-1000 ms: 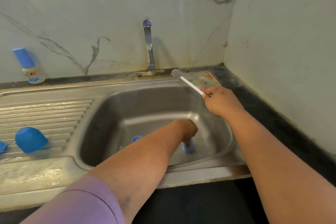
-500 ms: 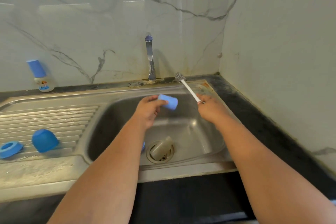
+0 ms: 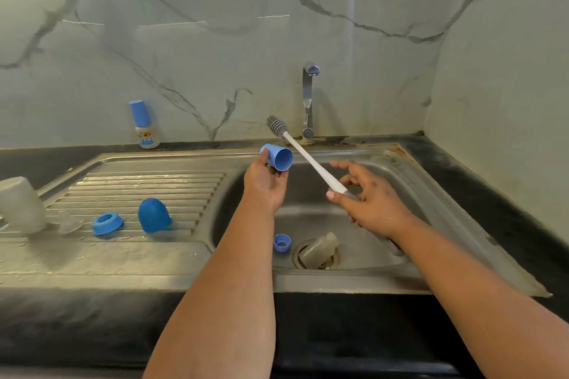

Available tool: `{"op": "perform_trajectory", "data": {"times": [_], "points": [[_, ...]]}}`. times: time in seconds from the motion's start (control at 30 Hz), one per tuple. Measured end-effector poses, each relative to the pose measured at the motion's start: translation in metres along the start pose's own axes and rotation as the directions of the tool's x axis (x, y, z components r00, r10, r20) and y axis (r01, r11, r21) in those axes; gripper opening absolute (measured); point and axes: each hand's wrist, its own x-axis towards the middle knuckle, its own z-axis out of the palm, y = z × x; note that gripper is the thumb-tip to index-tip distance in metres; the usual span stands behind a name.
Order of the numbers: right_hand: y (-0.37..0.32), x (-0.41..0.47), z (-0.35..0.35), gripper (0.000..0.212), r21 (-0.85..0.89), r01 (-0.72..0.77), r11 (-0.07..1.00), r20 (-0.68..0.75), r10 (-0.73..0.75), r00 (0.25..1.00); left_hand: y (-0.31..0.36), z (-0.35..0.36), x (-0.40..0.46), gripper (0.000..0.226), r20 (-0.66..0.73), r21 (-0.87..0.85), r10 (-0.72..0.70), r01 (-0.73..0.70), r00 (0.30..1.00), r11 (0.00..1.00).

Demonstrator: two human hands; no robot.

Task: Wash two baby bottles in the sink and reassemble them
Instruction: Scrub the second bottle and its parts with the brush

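Note:
My left hand [image 3: 266, 183] holds a blue bottle cap [image 3: 278, 157] above the sink basin [image 3: 409, 191], its open end facing right. My right hand [image 3: 366, 198] pinches the lower end of a white bottle brush [image 3: 308, 157], whose grey head points up-left just beyond the cap. In the basin a clear bottle body [image 3: 318, 248] lies on the drain beside a blue screw ring [image 3: 281, 242]. On the drainboard lie a blue dome cap [image 3: 154, 215], a blue collar ring [image 3: 107, 222], a clear teat [image 3: 69, 222] and a clear bottle [image 3: 20, 204].
A steel tap [image 3: 308, 101] rises behind the basin. A small bottle with a blue cap [image 3: 143, 124] stands against the marble wall at the back left. The ribbed drainboard [image 3: 138, 184] lies left of the basin. Black counter runs along the right wall and the front.
My left hand lifted the blue cap out of the basin and turned its open end rightward. My right hand's fingers loosened on the brush handle, and the brush head swung left toward the cap.

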Motion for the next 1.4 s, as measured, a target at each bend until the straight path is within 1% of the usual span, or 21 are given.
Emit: {"op": "perform_trajectory", "data": {"times": [0.07,0.1,0.17,0.23,0.33,0.4,0.47,0.57,0.63,0.7,0.73,0.83,0.9,0.97,1.07,1.13,1.23,1.27,1.3,1.4], "points": [[0.001,0.003,0.006,0.036,0.013,-0.004,1.0,0.018,0.003,1.0,-0.001,-0.004,0.004,0.043,0.005,0.066,0.018,-0.019,1.0,0.998],[0.001,0.005,0.008,0.034,-0.004,-0.013,1.0,0.052,0.013,0.999,0.0,-0.006,0.006,0.044,0.005,0.088,0.027,-0.027,1.0,0.996],[0.002,0.007,0.009,0.035,-0.075,-0.015,0.997,0.153,0.026,0.988,0.005,-0.01,0.012,0.045,0.004,0.073,0.063,-0.063,0.998,0.995],[0.004,0.008,0.01,0.038,-0.106,-0.021,0.994,0.226,0.045,0.973,0.011,-0.012,0.017,0.047,-0.006,0.04,0.098,-0.097,0.995,0.994],[0.005,0.007,0.012,0.039,-0.081,-0.06,0.995,0.244,0.078,0.967,0.013,-0.011,0.019,0.047,0.008,0.042,0.131,-0.131,0.991,0.99],[0.003,0.008,0.017,0.04,-0.067,-0.082,0.994,0.241,0.095,0.966,0.009,-0.01,0.019,0.045,0.039,0.086,0.124,-0.127,0.992,0.988],[0.003,0.01,0.021,0.043,-0.094,-0.078,0.993,0.219,0.097,0.971,0.007,-0.01,0.018,0.046,0.073,0.128,0.095,-0.103,0.993,0.986],[0.005,0.01,0.023,0.049,-0.121,-0.056,0.991,0.176,0.078,0.981,0.008,-0.01,0.018,0.048,0.079,0.148,0.066,-0.078,0.995,0.986],[0.004,0.01,0.022,0.048,-0.071,-0.08,0.994,0.181,0.092,0.979,0.013,-0.01,0.019,0.046,0.032,0.097,0.121,-0.124,0.992,0.988],[0.0,0.008,0.02,0.046,-0.004,-0.112,0.994,0.227,0.11,0.968,0.022,-0.012,0.025,0.042,-0.059,0.038,0.216,-0.214,0.975,0.976],[-0.002,0.007,0.019,0.046,-0.004,-0.102,0.995,0.247,0.1,0.964,0.026,-0.014,0.028,0.041,-0.087,0.023,0.248,-0.247,0.965,0.969],[-0.005,0.005,0.017,0.045,-0.049,-0.057,0.997,0.244,0.067,0.967,0.028,-0.017,0.029,0.04,-0.116,0.006,0.246,-0.247,0.962,0.969],[-0.004,0.006,0.018,0.045,-0.095,-0.051,0.994,0.189,0.068,0.98,0.019,-0.011,0.024,0.04,-0.087,0.06,0.217,-0.212,0.972,0.975],[-0.002,0.008,0.022,0.046,-0.151,-0.045,0.988,0.125,0.064,0.99,0.005,-0.002,0.015,0.039,-0.026,0.2,0.183,-0.174,0.983,0.964],[0.001,0.013,0.023,0.047,-0.132,-0.064,0.989,0.054,0.071,0.996,-0.011,0.007,0.011,0.037,0.061,0.312,0.149,-0.16,0.987,0.937],[-0.001,0.012,0.021,0.046,-0.12,-0.074,0.99,0.088,0.085,0.993,-0.006,0.005,0.015,0.034,0.056,0.31,0.181,-0.189,0.982,0.932],[-0.005,0.005,0.016,0.045,-0.064,-0.1,0.993,0.216,0.111,0.97,0.011,-0.006,0.028,0.035,-0.076,0.215,0.256,-0.235,0.964,0.948],[-0.006,0.003,0.015,0.044,-0.064,-0.095,0.993,0.229,0.108,0.968,0.014,-0.006,0.029,0.036,-0.084,0.216,0.26,-0.238,0.962,0.947],[-0.006,0.003,0.015,0.044,-0.082,-0.084,0.993,0.216,0.1,0.971,0.013,-0.005,0.029,0.037,-0.071,0.24,0.247,-0.224,0.966,0.945],[-0.005,0.009,0.016,0.046,-0.124,-0.069,0.99,0.104,0.082,0.991,-0.007,0.006,0.019,0.036,0.02,0.372,0.183,-0.178,0.983,0.911]]}}
